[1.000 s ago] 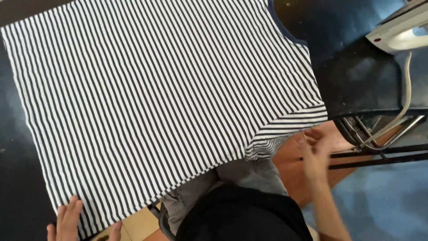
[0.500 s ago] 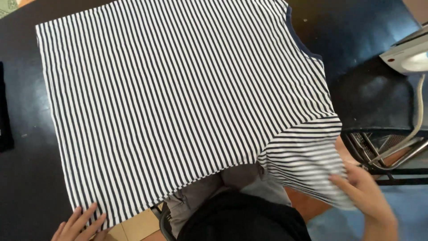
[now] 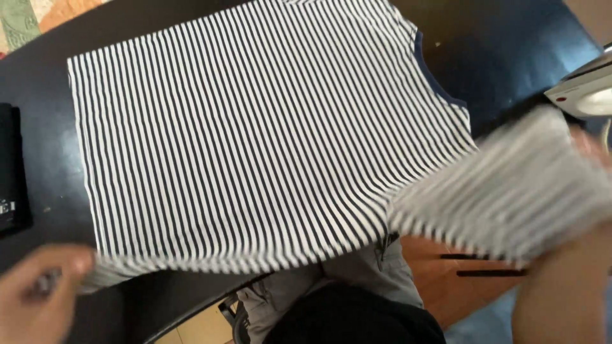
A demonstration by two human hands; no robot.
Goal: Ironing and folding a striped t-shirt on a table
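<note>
A black-and-white striped T-shirt (image 3: 255,140) lay spread flat over a dark desk (image 3: 510,51), filling most of the view. No container appeared anywhere in the scene; everything rested straight on the dark surface.

The left hand (image 3: 35,296) sat at the shirt's lower left corner, below the hem. It was blurred, its fingers curled and seemingly pinching the hem corner, though the grip itself could not be made out clearly. Part of this hand was cut off by the bottom and left edges.

The right hand (image 3: 590,150) was at the shirt's right side, mostly hidden behind the sleeve (image 3: 516,191), which was lifted off the desk and heavily smeared by motion. Only a pinkish patch showed above the sleeve, so whether that hand was closed on the fabric could not be told. The forearm rose from the bottom edge below the sleeve.

A dark blue neckline (image 3: 437,83) edged the shirt's upper right. Beyond the sleeve, to the right of the shirt, a white iron (image 3: 583,89) was cut off by the frame. Left of the shirt lay a flat black object (image 3: 11,169), also cropped and too dark to identify. Below the shirt, the person's grey and black clothing (image 3: 344,306) showed.
</note>
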